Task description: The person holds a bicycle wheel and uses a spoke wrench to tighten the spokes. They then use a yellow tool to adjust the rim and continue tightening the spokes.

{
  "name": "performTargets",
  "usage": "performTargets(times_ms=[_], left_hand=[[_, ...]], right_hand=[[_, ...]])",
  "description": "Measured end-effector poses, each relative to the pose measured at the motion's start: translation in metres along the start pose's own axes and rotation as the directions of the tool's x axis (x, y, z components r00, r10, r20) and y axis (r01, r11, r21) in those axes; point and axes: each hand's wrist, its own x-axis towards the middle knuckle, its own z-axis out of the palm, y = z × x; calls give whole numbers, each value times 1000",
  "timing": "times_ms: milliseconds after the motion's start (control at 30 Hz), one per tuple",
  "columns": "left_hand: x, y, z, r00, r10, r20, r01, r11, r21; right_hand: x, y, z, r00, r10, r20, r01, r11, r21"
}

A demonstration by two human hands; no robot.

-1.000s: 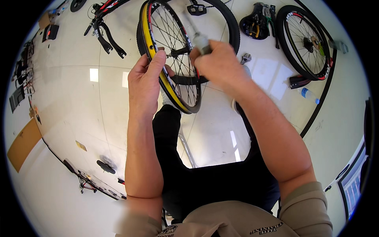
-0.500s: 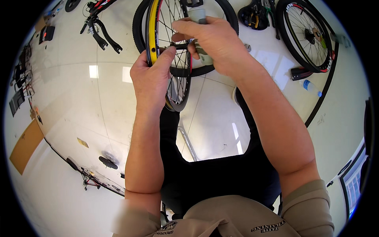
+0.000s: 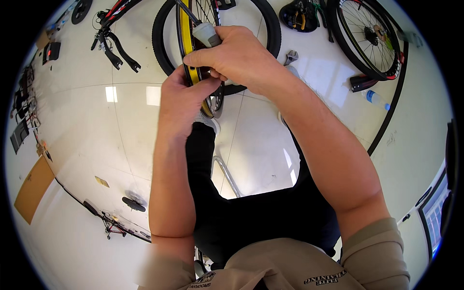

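Note:
A bare bicycle wheel rim [image 3: 184, 30] with yellow rim tape stands on edge between my hands, its spokes showing on the right. My left hand [image 3: 181, 99] grips the lower part of this rim, thumb stretched toward the right hand. In my right hand [image 3: 237, 58] is a screwdriver [image 3: 206, 35] with a grey handle, its dark shaft slanting up and left out of the picture. The thumb of that hand lies over the yellow tape, and its other fingers curl close to the left thumb. What those fingertips touch is partly hidden.
A black tyre [image 3: 274, 36] lies behind the rim. Beyond are an adjustable wrench [image 3: 291, 57], a black saddle [image 3: 298, 17], a wheel with its tyre [image 3: 338, 41] and a water bottle [image 3: 377, 99] on the right. A bicycle frame with its fork [image 3: 116, 50] lies at the far left.
My right hand has moved left and down onto the yellow tape. The screwdriver has turned, so its shaft now points up and left. The wrench has come into view.

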Motion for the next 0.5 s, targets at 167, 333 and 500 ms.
performTargets(times_ms=[167,333,500], left_hand=[[6,10,-28,1000,2,-26,-6,987,-163],[15,9,-20,977,153,-147,-196,916,-349],[17,9,-23,986,160,-53,-167,896,-411]], right_hand=[[0,3,3,1000,-14,14,14,999,29],[-9,3,10,988,122,93,-129,989,74],[-17,9,7,915,265,305,-289,957,34]])
